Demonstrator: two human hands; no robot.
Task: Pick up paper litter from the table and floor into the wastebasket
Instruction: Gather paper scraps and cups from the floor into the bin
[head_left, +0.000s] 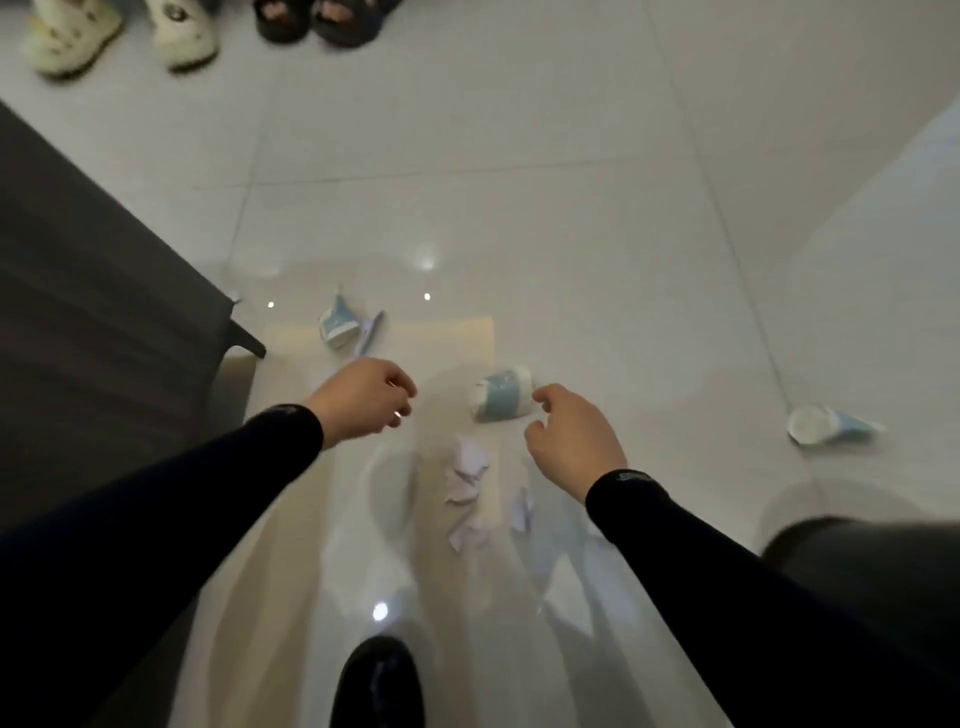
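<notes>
- The right hand (571, 441) is half open, with thumb and fingers bent and apart. It holds nothing.
- A blue and white paper cup (504, 392) lies on its side on the floor (519, 182), just past the right fingertips. I cannot tell if they touch it.
- The left hand (363, 400) is loosely curled and holds nothing.
- Both arms reach forward and down in black sleeves.
- There are three cups: a squashed cup (337, 325) just past the left hand, and another cup (826, 426) far to the right of the right hand.
- White paper scraps (467, 473) lie between the hands and a bit nearer to the person. There are about four, but they are blurry.
</notes>
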